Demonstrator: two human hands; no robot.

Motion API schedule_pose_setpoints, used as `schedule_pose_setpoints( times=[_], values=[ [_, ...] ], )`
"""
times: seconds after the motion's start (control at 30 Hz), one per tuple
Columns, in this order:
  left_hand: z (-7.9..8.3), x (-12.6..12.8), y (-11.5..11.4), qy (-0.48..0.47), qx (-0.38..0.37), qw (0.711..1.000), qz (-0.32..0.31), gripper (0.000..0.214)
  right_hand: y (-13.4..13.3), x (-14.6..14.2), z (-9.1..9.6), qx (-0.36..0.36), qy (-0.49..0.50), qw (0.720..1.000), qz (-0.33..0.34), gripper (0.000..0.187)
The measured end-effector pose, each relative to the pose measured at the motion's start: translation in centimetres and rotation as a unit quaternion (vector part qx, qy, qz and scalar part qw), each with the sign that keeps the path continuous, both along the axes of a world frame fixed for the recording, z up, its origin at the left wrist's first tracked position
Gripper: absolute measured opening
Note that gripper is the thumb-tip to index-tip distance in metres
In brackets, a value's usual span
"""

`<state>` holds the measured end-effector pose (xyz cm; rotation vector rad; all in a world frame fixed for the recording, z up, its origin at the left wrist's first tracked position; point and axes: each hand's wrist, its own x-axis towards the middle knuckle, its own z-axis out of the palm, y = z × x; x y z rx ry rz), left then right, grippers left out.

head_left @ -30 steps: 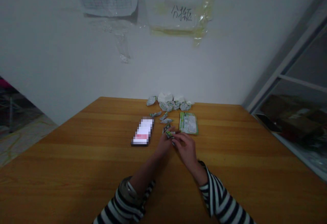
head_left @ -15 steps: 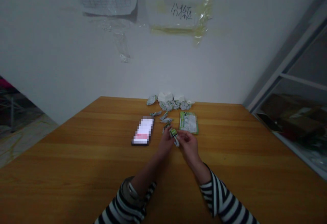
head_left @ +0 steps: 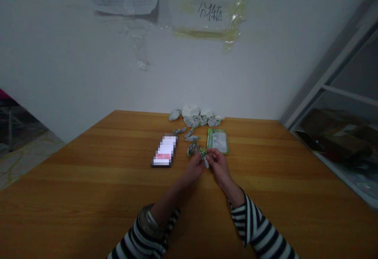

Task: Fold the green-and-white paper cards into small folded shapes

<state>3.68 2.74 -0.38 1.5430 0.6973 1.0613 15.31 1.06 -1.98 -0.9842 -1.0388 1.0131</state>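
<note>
Shifted slightly rightward, the green-and-white foil wrapper [head_left: 203, 156] now stands pinched between both hands. A pixelated phone [head_left: 164, 151] lies at nine o'clock; the left hand [head_left: 193, 171] and right hand [head_left: 220, 165] are nearly closed on the wrapper; a green packet [head_left: 217, 140] sits at one o'clock. A loose pinch could drop it among the crumpled wrappers [head_left: 195, 121].

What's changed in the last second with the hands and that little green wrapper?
The small green-and-white wrapped piece, pinched between the left hand and right hand, has moved rightward, toward the green packet; neither hand has let go. The phone and the pile of wrapped pieces stayed put.
</note>
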Motion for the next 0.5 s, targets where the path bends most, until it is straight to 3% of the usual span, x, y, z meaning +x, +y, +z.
schedule_pose_setpoints(
  times=[0.13, 0.37, 0.5],
  values=[
    [-0.3, 0.4, -0.3, -0.028, -0.009, 1.0, 0.0, 0.038, 0.0, -0.1, -0.2, 0.034, -0.023, 0.998, -0.051, 0.022],
    [-0.4, 0.7, -0.5, -0.002, -0.005, 1.0, 0.029, 0.039, -0.4, -0.4, 0.3, 0.036, -0.069, 0.994, -0.082, 0.018],
    [-0.4, 0.4, -0.3, -0.01, -0.011, 0.999, 0.049, 0.034, -0.6, -0.7, 0.8, 0.041, -0.061, 0.996, -0.055, 0.022]
  ],
)
